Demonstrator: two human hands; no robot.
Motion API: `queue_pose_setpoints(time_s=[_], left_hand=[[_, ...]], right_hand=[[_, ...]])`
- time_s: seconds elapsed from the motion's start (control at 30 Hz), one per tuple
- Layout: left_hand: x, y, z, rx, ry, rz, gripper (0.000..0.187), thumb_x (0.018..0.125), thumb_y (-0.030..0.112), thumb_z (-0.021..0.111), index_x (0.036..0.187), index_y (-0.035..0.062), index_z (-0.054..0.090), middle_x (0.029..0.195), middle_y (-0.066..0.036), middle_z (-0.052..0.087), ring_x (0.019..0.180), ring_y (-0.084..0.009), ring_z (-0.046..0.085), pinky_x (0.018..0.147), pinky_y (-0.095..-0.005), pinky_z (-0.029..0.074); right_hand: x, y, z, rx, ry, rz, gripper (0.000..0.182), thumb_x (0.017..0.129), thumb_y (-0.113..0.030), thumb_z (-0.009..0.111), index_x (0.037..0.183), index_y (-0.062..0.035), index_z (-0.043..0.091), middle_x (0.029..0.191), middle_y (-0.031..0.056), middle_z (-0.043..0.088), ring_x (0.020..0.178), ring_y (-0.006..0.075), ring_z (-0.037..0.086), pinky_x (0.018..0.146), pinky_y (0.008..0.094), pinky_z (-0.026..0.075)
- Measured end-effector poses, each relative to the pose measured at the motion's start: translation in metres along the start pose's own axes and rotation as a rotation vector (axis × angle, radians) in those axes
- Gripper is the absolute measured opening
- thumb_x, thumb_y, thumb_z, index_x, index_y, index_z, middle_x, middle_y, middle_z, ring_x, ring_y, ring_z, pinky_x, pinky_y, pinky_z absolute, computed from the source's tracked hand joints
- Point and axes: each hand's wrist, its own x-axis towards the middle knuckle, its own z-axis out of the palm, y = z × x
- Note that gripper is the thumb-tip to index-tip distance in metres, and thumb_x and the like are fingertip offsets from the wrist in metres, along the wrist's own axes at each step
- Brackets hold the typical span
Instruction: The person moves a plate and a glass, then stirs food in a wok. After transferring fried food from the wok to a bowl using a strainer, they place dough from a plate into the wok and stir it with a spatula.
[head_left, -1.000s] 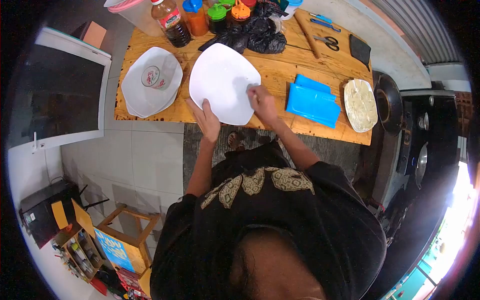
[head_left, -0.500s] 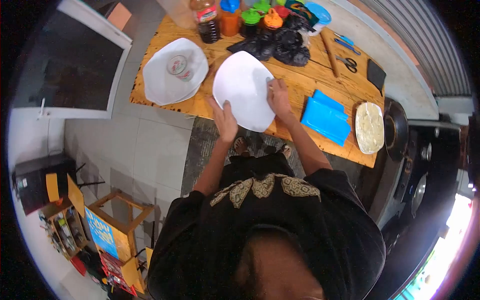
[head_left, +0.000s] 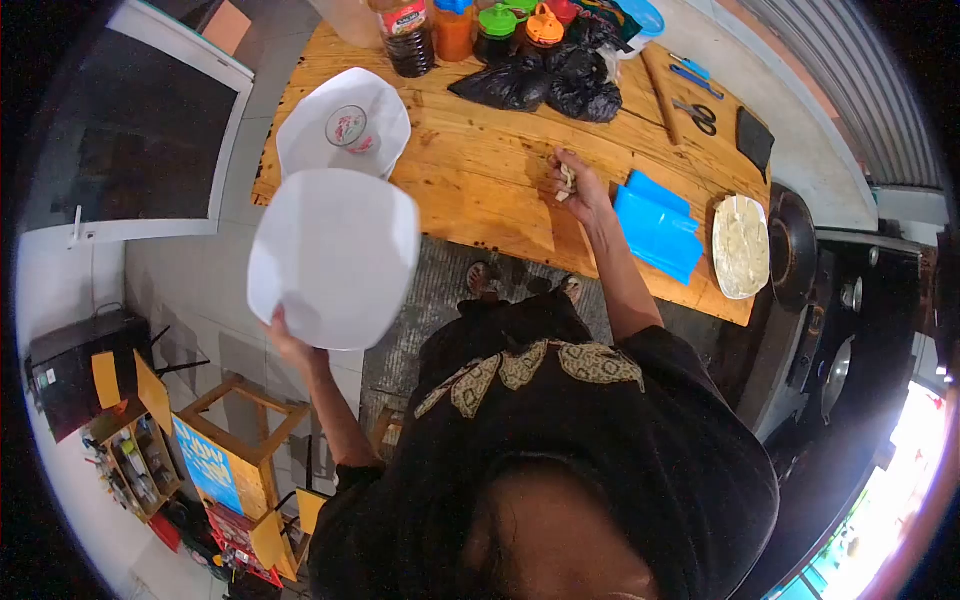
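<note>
A white square plate (head_left: 335, 260) is gripped at its lower edge by my left hand (head_left: 290, 340), off the front left of the wooden table (head_left: 470, 190). It overlaps the near edge of another white plate (head_left: 300, 125), on which a clear glass with red print (head_left: 350, 128) sits. My right hand (head_left: 580, 188) is closed around small pale pieces (head_left: 567, 180) above the table. Just right of that hand lies a folded blue plastic sheet (head_left: 655, 228). Farther right is a white dish of pale, creamy food (head_left: 740, 247).
Black plastic bags (head_left: 585, 90), a dark sauce bottle (head_left: 407, 40) and several lidded jars stand along the back. A rolling pin (head_left: 660, 95), scissors (head_left: 697, 117) and a dark pan (head_left: 792, 245) are at the right. A stool (head_left: 245, 420) stands lower left.
The held plate has moved left and toward me, off the table, in my left hand. My right hand has let go of it and now shows pale pieces in its fingers.
</note>
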Motion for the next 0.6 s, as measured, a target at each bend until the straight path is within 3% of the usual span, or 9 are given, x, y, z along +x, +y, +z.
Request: queue_pose_setpoints(time_s=[0.03,0.07,0.17,0.23,0.27,0.33,0.43,0.53,0.6], left_hand=[[0.002,0.016,0.006,-0.032,0.052,0.047,0.054,0.083,0.021,0.05,0.129,-0.0009,0.035,0.123,-0.018,0.046,0.108,-0.0306,0.051,0.086,-0.0434,0.046],[0.004,0.028,0.008,-0.064,0.109,0.096,0.053,0.083,0.02,0.048,0.13,-0.0009,0.034,0.125,-0.018,0.044,0.108,-0.0302,0.051,0.083,-0.0428,0.048],[0.046,0.015,-0.007,0.009,0.231,0.23,0.052,0.084,0.018,0.046,0.13,-0.0026,0.033,0.125,-0.018,0.045,0.109,-0.0294,0.049,0.088,-0.043,0.044],[0.081,-0.017,-0.011,0.05,0.276,0.462,0.051,0.085,0.015,0.045,0.13,-0.0043,0.032,0.126,-0.019,0.044,0.112,-0.03,0.047,0.095,-0.0417,0.038],[0.088,-0.017,0.001,0.049,0.322,0.466,0.05,0.085,0.014,0.044,0.131,-0.0045,0.032,0.126,-0.02,0.044,0.113,-0.0305,0.046,0.097,-0.0412,0.036],[0.086,-0.016,0.041,0.039,0.398,0.468,0.05,0.086,0.013,0.043,0.131,-0.0048,0.031,0.126,-0.021,0.043,0.114,-0.0314,0.045,0.099,-0.0402,0.032],[0.079,-0.011,0.078,0.08,0.378,0.547,0.049,0.087,0.014,0.042,0.131,-0.0053,0.031,0.126,-0.023,0.042,0.114,-0.0327,0.045,0.098,-0.0406,0.033],[0.082,-0.019,0.094,0.165,0.417,0.522,0.048,0.088,0.015,0.042,0.13,-0.0053,0.031,0.124,-0.024,0.043,0.113,-0.0333,0.045,0.096,-0.0421,0.034],[0.079,-0.016,0.105,0.215,0.403,0.507,0.048,0.09,0.018,0.041,0.13,-0.0059,0.03,0.123,-0.026,0.042,0.111,-0.0343,0.047,0.095,-0.0424,0.034]], right_hand=[[0.001,0.001,0.018,-0.001,0.004,-0.004,0.019,0.084,-0.021,0.066,0.093,-0.0118,0.053,0.078,-0.0012,0.054,0.057,0.0032,0.044,0.042,0.0192,0.033],[-0.003,0.001,0.034,-0.207,0.011,-0.073,0.023,0.084,-0.021,0.066,0.101,-0.0101,0.056,0.078,-0.0008,0.054,0.057,0.0019,0.043,0.042,0.019,0.032],[0.006,0.002,0.09,-0.7,-0.12,-0.285,0.046,0.08,-0.029,0.07,0.117,-0.0076,0.053,0.087,0.0028,0.059,0.062,0.0078,0.051,0.049,0.0227,0.041],[0.03,0.018,0.126,-0.931,-0.248,-0.557,0.063,0.073,-0.037,0.075,0.123,-0.0078,0.05,0.094,0.0078,0.061,0.073,0.0155,0.057,0.062,0.0277,0.046],[0.039,0.024,0.143,-1.043,-0.299,-0.702,0.072,0.069,-0.041,0.077,0.126,-0.0079,0.048,0.097,0.0103,0.062,0.079,0.0193,0.06,0.068,0.0302,0.049],[0.043,0.026,0.188,-1.224,-0.287,-0.515,0.086,0.059,-0.049,0.081,0.127,-0.0083,0.048,0.108,0.0167,0.061,0.099,0.0274,0.059,0.085,0.0344,0.045],[0.078,0.056,0.224,-1.216,-0.409,-0.685,0.089,0.056,-0.051,0.08,0.127,-0.0087,0.048,0.108,0.0184,0.061,0.101,0.0281,0.059,0.086,0.0348,0.045],[0.081,0.065,0.243,-1.117,-0.528,-0.664,0.087,0.054,-0.051,0.081,0.125,-0.0114,0.05,0.112,0.0169,0.061,0.103,0.0297,0.059,0.087,0.0398,0.046],[0.089,0.069,0.246,-1.098,-0.493,-0.637,0.082,0.054,-0.051,0.081,0.122,-0.0129,0.054,0.107,0.0151,0.063,0.1,0.029,0.06,0.085,0.0395,0.047]])
